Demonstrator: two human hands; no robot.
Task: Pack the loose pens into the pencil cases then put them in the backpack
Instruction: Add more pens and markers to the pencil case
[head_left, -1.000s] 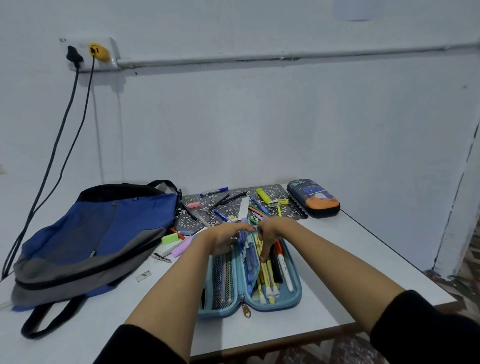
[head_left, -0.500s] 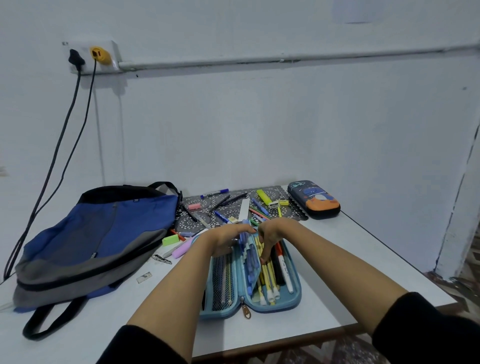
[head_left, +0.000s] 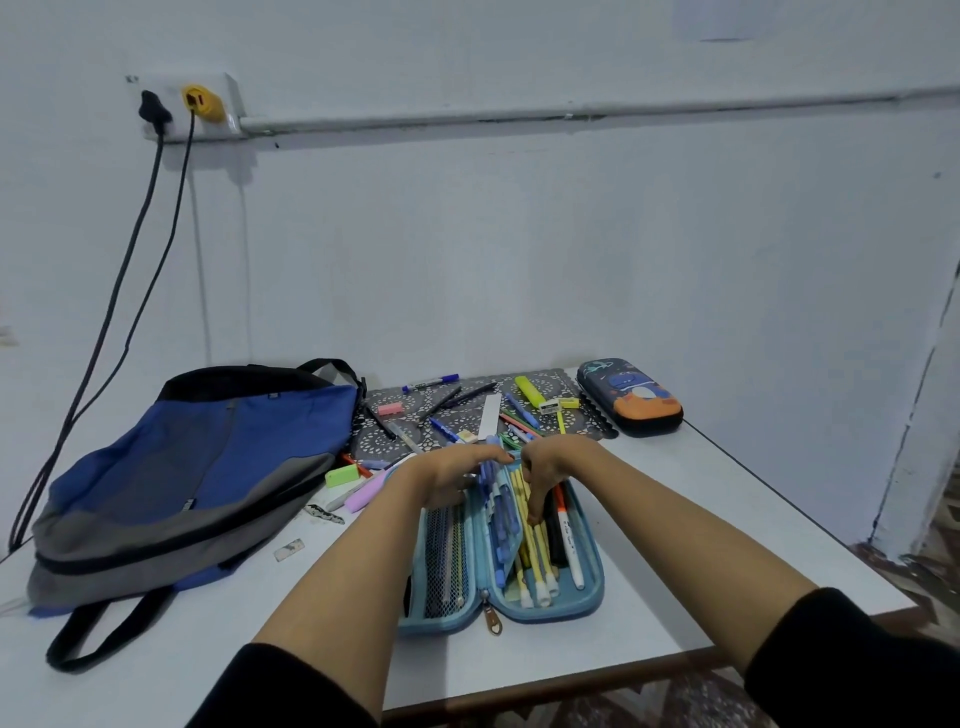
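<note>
Two hands are meeting mid-frame over the open blue pencil case, which is lying just below centre. The left hand is laying fairly straight fingers across the blue pens on the middle flap; the right hand is bending its fingers onto the yellow pens, though whether pinching I cannot tell. Loose pens are lying just above, the backpack at left.

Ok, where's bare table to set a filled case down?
Best patch: bare table right of the open pencil case, running back to the closed dark case. Another lies along the front edge, between the backpack strap and that case. Crowded: the patterned mat and the gap beside the backpack.
</note>
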